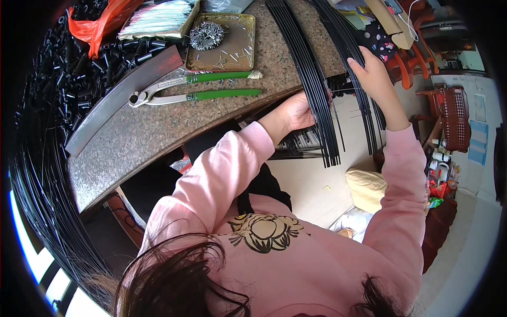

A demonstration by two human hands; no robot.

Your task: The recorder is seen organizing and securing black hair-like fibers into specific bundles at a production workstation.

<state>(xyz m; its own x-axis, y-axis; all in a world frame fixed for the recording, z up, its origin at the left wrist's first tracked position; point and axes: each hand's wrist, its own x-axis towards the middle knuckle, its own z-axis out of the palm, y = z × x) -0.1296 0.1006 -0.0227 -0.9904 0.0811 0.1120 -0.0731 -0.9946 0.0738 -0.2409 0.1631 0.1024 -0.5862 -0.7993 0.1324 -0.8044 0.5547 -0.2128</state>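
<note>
Two bundles of thin black rods overhang the front edge of the stone table [153, 124]. My left hand [298, 111] is against the underside of the left bundle [311, 74]; the rods hide its fingers, so its grip cannot be seen. My right hand [374, 84] is closed around the right bundle [346, 45], its thumb pointing up along the rods. Both bundles hang over the floor at their near ends. On the table to the left lie green-handled pincers [193, 87], apart from both hands.
A square metal tray [246, 39] holds a round cluster of small metal pieces [206, 36]. Beside it are a curved metal strip [121, 98], a heap of short black tubes [68, 79], an orange plastic bag [100, 24] and a paper stack [158, 18]. A cardboard box [365, 190] stands below.
</note>
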